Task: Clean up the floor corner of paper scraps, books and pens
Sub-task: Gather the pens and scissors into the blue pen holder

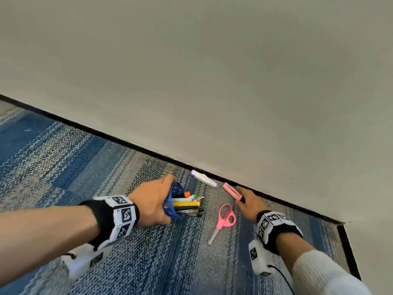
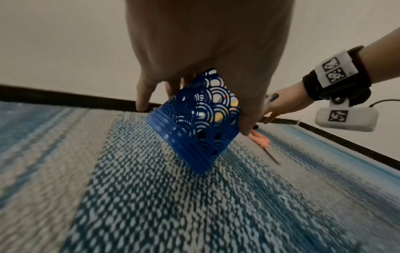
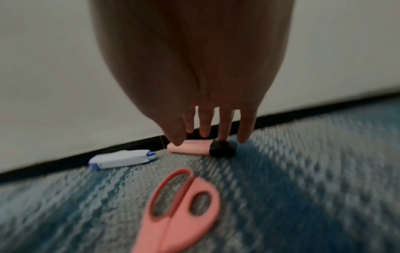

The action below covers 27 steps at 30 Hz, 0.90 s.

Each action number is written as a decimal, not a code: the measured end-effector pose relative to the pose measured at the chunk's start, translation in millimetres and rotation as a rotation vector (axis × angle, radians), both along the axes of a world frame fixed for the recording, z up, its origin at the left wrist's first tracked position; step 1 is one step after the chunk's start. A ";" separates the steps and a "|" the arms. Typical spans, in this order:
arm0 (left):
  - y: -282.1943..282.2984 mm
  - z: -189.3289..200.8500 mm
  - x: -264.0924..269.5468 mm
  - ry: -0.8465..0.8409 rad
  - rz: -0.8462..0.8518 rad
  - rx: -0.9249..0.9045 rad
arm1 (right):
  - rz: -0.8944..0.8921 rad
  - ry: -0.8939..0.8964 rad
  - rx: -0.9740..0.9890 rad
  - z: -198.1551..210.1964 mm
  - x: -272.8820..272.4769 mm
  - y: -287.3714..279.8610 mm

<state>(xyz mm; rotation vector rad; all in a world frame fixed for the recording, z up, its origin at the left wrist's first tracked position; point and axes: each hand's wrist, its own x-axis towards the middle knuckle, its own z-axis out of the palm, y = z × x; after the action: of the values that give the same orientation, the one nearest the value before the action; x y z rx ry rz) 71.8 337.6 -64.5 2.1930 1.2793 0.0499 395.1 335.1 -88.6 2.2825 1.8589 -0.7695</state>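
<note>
My left hand (image 1: pixel 153 201) grips a blue lattice pen holder (image 1: pixel 172 206) (image 2: pixel 194 123) that is tipped on its side on the carpet. Several pens and markers (image 1: pixel 188 204) stick out of its mouth towards the right. My right hand (image 1: pixel 248 203) (image 3: pixel 203 135) reaches down by the baseboard. Its straight fingers touch a pink highlighter with a black cap (image 1: pixel 231 190) (image 3: pixel 190 147) lying on the floor. Pink scissors (image 1: pixel 225 218) (image 3: pixel 179 205) lie between my hands. A white and blue correction tape (image 1: pixel 203 178) (image 3: pixel 121 159) lies against the baseboard, left of the highlighter.
A plain wall with a black baseboard (image 1: pixel 148 152) runs diagonally behind the objects and meets a second wall at the corner (image 1: pixel 342 223) on the right. Blue and grey carpet (image 1: pixel 63 158) spreads to the left and front.
</note>
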 end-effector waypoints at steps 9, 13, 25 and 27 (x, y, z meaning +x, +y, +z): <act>-7.6 -25.4 0.5 -0.128 0.065 -0.080 | -0.095 -0.094 0.079 -34.3 -8.2 0.6; -7.1 -31.0 11.3 -0.066 0.076 -0.066 | -0.215 0.043 0.333 -2.5 -26.0 -5.4; -1.8 -12.7 13.9 -0.101 0.103 -0.135 | -0.199 0.617 0.367 30.3 -108.8 -39.8; -0.5 -12.0 10.4 -0.115 0.087 -0.149 | -0.176 0.396 0.501 27.3 -87.4 -35.9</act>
<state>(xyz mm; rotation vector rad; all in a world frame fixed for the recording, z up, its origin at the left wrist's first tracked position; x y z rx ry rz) 82.2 337.1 -76.4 1.9787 1.2719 0.1101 307.6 299.2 -61.4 2.7935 2.2530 -0.9210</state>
